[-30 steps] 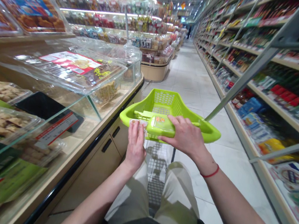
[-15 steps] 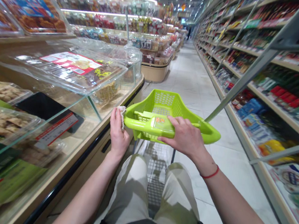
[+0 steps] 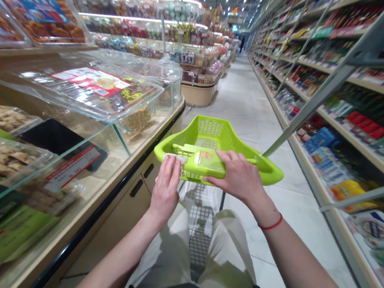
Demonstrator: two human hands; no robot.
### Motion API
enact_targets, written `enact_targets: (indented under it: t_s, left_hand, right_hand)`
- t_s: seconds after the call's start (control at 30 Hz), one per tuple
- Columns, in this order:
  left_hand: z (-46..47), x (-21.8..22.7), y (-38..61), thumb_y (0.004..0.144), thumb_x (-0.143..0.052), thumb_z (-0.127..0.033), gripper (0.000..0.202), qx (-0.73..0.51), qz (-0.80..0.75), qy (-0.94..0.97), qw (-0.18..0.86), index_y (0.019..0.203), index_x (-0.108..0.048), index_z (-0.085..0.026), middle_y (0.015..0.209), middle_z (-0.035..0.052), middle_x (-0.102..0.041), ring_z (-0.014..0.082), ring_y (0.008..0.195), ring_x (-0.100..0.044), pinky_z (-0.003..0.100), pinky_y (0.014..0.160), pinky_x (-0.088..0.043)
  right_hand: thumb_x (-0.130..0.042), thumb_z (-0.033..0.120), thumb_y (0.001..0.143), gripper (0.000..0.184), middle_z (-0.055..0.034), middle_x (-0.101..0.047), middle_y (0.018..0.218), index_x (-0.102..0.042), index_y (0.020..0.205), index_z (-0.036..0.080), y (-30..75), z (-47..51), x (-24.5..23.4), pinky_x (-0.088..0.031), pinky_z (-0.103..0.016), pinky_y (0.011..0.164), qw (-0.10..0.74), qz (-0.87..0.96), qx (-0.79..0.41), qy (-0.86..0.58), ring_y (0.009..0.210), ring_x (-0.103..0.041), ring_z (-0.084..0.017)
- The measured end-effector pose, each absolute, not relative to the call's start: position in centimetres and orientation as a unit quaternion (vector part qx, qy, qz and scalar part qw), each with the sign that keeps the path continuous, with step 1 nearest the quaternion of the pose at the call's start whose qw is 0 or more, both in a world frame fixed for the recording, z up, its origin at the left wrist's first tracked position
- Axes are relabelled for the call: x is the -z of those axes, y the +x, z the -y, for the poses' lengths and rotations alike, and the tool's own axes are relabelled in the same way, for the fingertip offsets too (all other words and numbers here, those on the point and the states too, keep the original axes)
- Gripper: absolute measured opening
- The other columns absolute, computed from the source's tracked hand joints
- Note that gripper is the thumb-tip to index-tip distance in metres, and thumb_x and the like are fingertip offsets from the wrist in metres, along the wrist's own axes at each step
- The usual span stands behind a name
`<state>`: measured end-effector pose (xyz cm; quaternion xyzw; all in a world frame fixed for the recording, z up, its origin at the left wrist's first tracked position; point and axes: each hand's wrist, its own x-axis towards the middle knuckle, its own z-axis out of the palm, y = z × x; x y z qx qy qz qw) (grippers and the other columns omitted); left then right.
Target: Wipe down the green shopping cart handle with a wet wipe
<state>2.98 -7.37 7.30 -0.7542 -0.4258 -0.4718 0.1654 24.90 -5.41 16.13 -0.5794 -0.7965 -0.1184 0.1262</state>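
Note:
A bright green plastic shopping cart stands before my knees, its handle bar facing me. My left hand presses a whitish cloth onto the left part of the handle, fingers together over it. On the handle's middle, just right of a clear cover with an orange label, my right hand is wrapped round the bar, thumb below. A red string bracelet circles the right wrist. The cart's basket holds nothing that I can see.
A display counter with a glass edge and packed foods runs close along the left. A grey metal frame slants up at the right, before long stocked shelves. The tiled aisle stretches ahead.
My left hand, with the cloth, has moved right and slightly down from the handle's left end along the bar. My right hand keeps its hold, and the cart stays in place.

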Motion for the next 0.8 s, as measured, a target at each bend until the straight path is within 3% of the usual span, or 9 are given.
enact_targets:
  t_s: [0.1, 0.3, 0.43, 0.63, 0.8]
  left_hand:
    - [6.4, -8.1, 1.4, 0.081, -0.032, 0.009, 0.08, 0.46, 0.45, -0.746, 0.171, 0.156, -0.024, -0.02, 0.16, 0.0132, -0.031, 0.0275, 0.15, -0.026, 0.051, 0.121, -0.032]
    - [3.6, -11.6, -2.2, 0.064, -0.042, 0.007, 0.083, 0.411, 0.523, -0.741, 0.087, 0.142, -0.05, -0.019, 0.148, 0.0109, -0.05, 0.0273, 0.14, -0.044, 0.045, 0.118, -0.037]
    - [1.0, -12.8, -4.0, 0.066, -0.044, 0.0, 0.07, 0.391, 0.528, -0.754, 0.003, 0.13, -0.061, -0.021, 0.14, 0.0075, -0.059, 0.0251, 0.128, -0.056, 0.041, 0.112, -0.044]
    - [-2.4, -12.6, -5.4, 0.071, -0.048, -0.01, 0.056, 0.397, 0.481, -0.773, -0.118, 0.123, -0.065, -0.017, 0.133, 0.0082, -0.065, 0.0235, 0.125, -0.059, 0.041, 0.111, -0.043]
    - [-2.0, -11.5, -5.4, 0.07, -0.046, -0.007, 0.06, 0.412, 0.484, -0.766, -0.096, 0.127, -0.063, -0.015, 0.137, 0.011, -0.061, 0.0246, 0.131, -0.054, 0.044, 0.116, -0.038]
  right_hand:
    - [-0.046, 0.077, 0.083, 0.078, -0.0122, -0.065, 0.12, -0.05, 0.139, 0.023, 25.0, 5.4, -16.0, -0.043, -0.035, 0.07, 0.125, 0.798, 0.119, -0.577, 0.101, -0.058, -0.029]
    - [-0.048, 0.076, 0.082, 0.078, -0.0131, -0.064, 0.121, -0.05, 0.139, 0.022, 25.0, 5.5, -16.0, -0.044, -0.036, 0.072, 0.125, 0.798, 0.112, -0.58, 0.103, -0.058, -0.03]
    - [-0.051, 0.077, 0.081, 0.08, -0.0131, -0.064, 0.12, -0.05, 0.14, 0.023, 24.9, 5.5, -16.1, -0.044, -0.035, 0.071, 0.123, 0.795, 0.111, -0.583, 0.103, -0.058, -0.03]
    - [-0.046, 0.079, 0.082, 0.081, -0.0128, -0.065, 0.118, -0.05, 0.14, 0.023, 24.8, 5.4, -16.1, -0.043, -0.034, 0.068, 0.12, 0.792, 0.115, -0.588, 0.1, -0.058, -0.029]
    - [-0.044, 0.081, 0.081, 0.083, -0.0134, -0.065, 0.118, -0.05, 0.14, 0.023, 24.8, 5.4, -16.0, -0.043, -0.034, 0.068, 0.121, 0.791, 0.113, -0.589, 0.1, -0.058, -0.029]
